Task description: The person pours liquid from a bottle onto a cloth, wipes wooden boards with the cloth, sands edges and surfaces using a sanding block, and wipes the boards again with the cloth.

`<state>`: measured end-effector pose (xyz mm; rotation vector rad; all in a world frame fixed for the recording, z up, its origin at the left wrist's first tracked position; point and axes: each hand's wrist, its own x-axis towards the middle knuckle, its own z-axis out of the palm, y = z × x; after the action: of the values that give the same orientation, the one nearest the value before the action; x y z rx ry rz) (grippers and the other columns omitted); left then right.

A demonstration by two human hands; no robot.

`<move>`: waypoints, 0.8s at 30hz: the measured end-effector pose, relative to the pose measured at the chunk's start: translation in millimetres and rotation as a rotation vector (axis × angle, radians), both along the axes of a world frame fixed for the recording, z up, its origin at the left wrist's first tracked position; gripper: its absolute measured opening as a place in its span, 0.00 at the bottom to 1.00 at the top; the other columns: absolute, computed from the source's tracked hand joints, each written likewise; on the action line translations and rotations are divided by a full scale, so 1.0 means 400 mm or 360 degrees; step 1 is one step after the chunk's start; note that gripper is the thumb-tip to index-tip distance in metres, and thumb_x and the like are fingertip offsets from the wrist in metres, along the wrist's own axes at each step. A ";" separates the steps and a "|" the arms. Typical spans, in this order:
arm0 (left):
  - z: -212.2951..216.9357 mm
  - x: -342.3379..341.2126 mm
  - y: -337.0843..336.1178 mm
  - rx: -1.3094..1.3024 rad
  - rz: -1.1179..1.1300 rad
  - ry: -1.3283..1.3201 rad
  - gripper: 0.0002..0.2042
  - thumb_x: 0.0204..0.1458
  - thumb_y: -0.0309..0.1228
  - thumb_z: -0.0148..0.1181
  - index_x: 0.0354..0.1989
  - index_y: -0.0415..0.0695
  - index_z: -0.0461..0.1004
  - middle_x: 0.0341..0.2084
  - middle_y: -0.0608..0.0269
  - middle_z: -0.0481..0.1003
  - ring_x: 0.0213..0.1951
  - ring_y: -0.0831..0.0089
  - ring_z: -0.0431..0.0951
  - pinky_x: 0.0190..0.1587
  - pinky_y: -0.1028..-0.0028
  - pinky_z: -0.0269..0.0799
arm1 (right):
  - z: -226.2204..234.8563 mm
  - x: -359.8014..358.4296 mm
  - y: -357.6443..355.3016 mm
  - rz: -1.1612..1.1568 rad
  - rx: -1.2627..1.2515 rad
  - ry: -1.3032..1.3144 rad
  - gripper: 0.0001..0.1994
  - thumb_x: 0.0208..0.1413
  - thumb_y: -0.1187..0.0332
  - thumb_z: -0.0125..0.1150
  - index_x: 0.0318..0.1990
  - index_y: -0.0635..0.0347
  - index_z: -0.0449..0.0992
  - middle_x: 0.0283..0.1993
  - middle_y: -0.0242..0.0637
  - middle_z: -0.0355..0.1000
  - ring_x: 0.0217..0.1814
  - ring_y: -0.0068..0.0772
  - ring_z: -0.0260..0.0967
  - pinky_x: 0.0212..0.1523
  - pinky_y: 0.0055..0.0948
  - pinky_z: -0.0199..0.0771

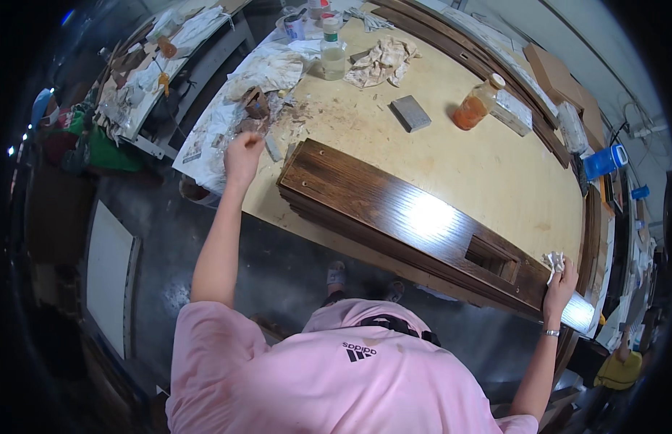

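Two hands at work over a pale table [488,170], seen from the head camera looking straight down. Left hand [242,153] is out at the table's left edge, fingers curled together, just beside a small scraper-like blade [273,148] and a mess of brown putty [255,108] on stained paper [227,108]; whether those fingers grip anything, I cannot tell. Across the near side lies a long dark-stained wooden panel [394,217], glossy, with a rectangular cut-out [493,254] toward its right end. Right hand [559,283] sits at that right end, fingers pinched on a crumpled white rag [554,262] that rests against the panel's surface; a metal bracelet [551,333] shows on the wrist. Farther back on the table: a grey sanding block [410,113], a jar of orange liquid [477,105] lying tilted, a clear bottle with a green band [333,50] standing upright, and a stained cloth [383,61] bunched just beside it.
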<state>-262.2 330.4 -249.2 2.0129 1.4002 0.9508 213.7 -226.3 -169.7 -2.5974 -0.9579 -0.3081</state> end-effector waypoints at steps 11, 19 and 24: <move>-0.159 0.190 -0.021 -0.0066 0.0066 0.0629 0.15 0.54 0.45 0.59 0.39 0.45 0.80 0.42 0.51 0.79 0.47 0.52 0.78 0.46 0.55 0.72 | -0.004 0.007 -0.074 -0.0171 -0.0012 -0.0060 0.17 0.62 0.72 0.47 0.56 0.66 0.72 0.56 0.51 0.69 0.60 0.54 0.64 0.63 0.45 0.60; -0.462 -0.055 0.201 0.0080 -0.0465 0.1142 0.12 0.62 0.31 0.53 0.49 0.39 0.77 0.45 0.51 0.78 0.45 0.59 0.78 0.49 0.62 0.74 | 0.011 -0.069 0.070 -0.0288 0.0089 -0.0211 0.10 0.54 0.65 0.56 0.41 0.57 0.80 0.40 0.44 0.77 0.47 0.49 0.73 0.51 0.46 0.71; -0.276 -0.032 0.096 0.0052 -0.0124 0.1088 0.14 0.61 0.35 0.56 0.49 0.39 0.77 0.46 0.51 0.79 0.44 0.57 0.79 0.48 0.60 0.75 | 0.032 -0.083 0.037 -0.0297 0.0177 -0.0287 0.08 0.54 0.66 0.55 0.39 0.54 0.79 0.41 0.41 0.74 0.48 0.47 0.70 0.56 0.47 0.67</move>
<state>-274.8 369.0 -359.7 2.5257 1.6149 0.2401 180.4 -211.3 -156.8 -2.5928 -0.7316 -0.6350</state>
